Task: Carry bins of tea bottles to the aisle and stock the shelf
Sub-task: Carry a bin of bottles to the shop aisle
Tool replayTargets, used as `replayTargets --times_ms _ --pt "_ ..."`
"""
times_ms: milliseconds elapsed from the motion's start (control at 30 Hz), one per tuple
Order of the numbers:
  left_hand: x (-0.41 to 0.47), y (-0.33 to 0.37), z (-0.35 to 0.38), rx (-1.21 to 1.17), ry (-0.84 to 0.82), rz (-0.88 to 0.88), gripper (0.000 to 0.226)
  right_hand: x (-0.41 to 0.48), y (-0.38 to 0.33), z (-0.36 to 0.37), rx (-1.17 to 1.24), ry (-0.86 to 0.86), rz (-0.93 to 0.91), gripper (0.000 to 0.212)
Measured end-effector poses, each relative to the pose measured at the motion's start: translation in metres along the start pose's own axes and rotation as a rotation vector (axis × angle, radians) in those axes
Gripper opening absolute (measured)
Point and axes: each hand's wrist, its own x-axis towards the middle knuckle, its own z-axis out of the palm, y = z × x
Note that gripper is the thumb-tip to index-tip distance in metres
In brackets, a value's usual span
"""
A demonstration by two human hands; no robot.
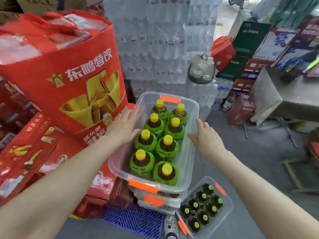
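Note:
A clear plastic bin (pixel 189 152) with orange handles sits on top of a stack of similar bins. It holds several tea bottles (pixel 145 140) with yellow caps and green labels, standing upright. My left hand (pixel 123 126) lies at the bin's left rim with straight fingers. My right hand (pixel 206 137) is at the right rim, fingers straight, thumb toward the bottles. Neither hand grips the bin. A second clear bin (pixel 226 209) on the floor to the lower right holds several dark bottles (pixel 201 209) with green caps.
Tall red drink cartons (pixel 69 75) stand close on the left. Shrink-wrapped water packs (pixel 155 40) are stacked behind the bin. A bowl of white cups (pixel 202 69) sits on water packs. Stacked boxes and a grey table (pixel 284 94) stand at right. A blue plastic pallet (pixel 136 219) lies below.

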Motion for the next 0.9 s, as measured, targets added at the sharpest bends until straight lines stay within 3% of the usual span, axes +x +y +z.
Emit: replayTargets --times_ms 200,333,567,733,900 --pt "0.031 -0.004 0.034 -0.177 -0.089 -0.286 0.070 0.035 0.005 0.041 0.369 -0.099 0.248 0.060" --pt "0.040 -0.001 0.037 -0.201 -0.040 -0.369 0.070 0.042 0.004 0.047 0.480 -0.117 0.340 0.063" --pt "0.014 0.014 0.018 -0.344 -0.010 -0.466 0.064 0.030 0.007 0.024 0.543 -0.140 0.348 0.059" --pt "-0.066 0.036 0.010 -0.368 0.056 -0.506 0.057 -0.018 0.007 0.005 0.523 -0.117 0.297 0.065" --pt "-0.161 0.045 0.011 -0.489 0.134 -0.527 0.060 -0.098 0.009 -0.002 0.480 -0.059 0.206 0.055"
